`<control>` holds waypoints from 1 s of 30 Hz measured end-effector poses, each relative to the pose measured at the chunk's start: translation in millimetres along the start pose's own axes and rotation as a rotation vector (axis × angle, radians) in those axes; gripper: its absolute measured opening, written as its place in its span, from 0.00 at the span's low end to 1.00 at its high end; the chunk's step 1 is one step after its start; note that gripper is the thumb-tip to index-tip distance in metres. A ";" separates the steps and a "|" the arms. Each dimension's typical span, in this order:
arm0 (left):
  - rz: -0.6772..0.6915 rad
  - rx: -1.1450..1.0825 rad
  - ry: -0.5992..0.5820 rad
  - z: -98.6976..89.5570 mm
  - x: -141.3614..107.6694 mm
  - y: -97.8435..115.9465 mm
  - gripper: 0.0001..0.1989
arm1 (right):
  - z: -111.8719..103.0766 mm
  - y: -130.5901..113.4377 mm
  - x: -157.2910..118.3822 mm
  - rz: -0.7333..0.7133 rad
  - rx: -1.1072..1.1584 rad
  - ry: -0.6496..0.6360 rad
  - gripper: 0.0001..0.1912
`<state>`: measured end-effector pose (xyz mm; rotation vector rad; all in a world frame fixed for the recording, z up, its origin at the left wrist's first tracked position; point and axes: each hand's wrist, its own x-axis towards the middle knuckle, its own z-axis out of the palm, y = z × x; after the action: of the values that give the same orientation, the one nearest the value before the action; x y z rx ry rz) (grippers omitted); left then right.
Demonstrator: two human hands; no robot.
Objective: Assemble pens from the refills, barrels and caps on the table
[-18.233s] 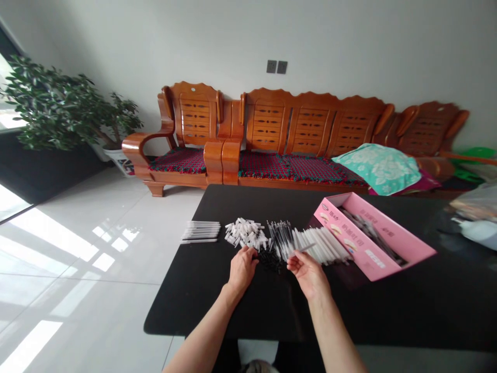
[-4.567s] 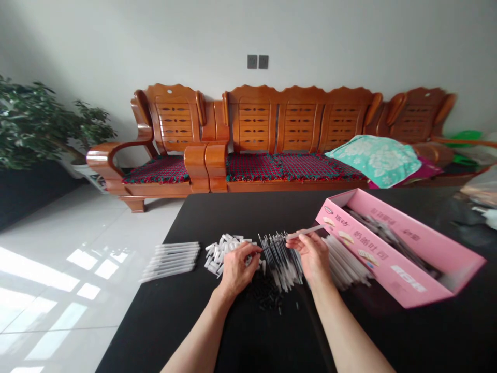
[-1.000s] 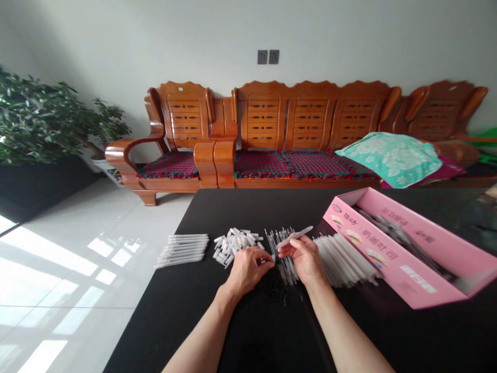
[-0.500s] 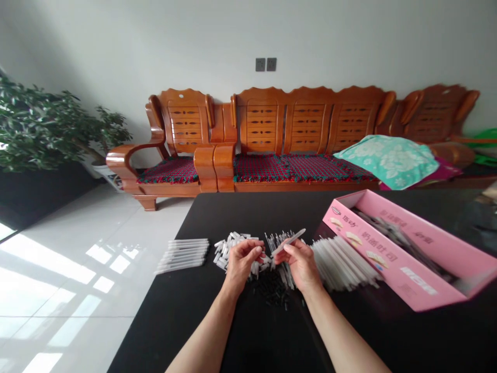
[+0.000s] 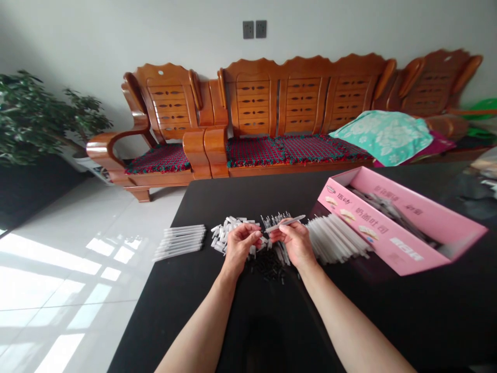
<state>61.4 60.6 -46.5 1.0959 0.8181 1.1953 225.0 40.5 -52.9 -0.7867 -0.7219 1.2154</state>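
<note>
My right hand (image 5: 294,241) grips a translucent white pen (image 5: 291,222), which tilts up slightly toward the right. Just left of it, my left hand (image 5: 241,242) is closed with thumb and fingertips together; what they hold, if anything, is too small to make out. Behind my left hand lies a heap of white pen caps (image 5: 220,236). Thin pen refills (image 5: 275,219) fan out behind and under my right hand. Below both hands is a scatter of small black plugs (image 5: 269,267). White pen barrels (image 5: 337,239) are stacked to the right of my right hand.
Several capped white pens (image 5: 181,241) lie in a row at the table's left edge. A pink box (image 5: 404,228) with dark, slender pieces inside stands on the right of the black table (image 5: 233,194). Beyond are a wooden sofa (image 5: 256,98) and a potted plant (image 5: 34,114).
The pen in my right hand has tipped from a steeper slant to nearly level. My left hand stays pinched close by. The camera view has tilted down somewhat.
</note>
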 end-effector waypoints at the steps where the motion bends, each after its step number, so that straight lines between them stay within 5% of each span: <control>1: -0.006 -0.005 -0.004 0.1 -0.2 -0.1 0.14 | 0.2 -0.1 0.2 -0.001 0.000 0.000 0.08; 21: -0.004 0.027 -0.014 0.8 0.3 -8.0 0.14 | 4.8 -1.5 -2.1 0.014 -0.051 0.008 0.07; 30: 0.167 0.206 -0.003 3.5 1.7 -7.7 0.10 | 5.3 -1.6 0.4 0.039 -0.058 0.024 0.09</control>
<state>67.4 61.4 -52.7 1.3554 0.8760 1.2674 221.6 41.3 -48.6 -0.8651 -0.7275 1.2232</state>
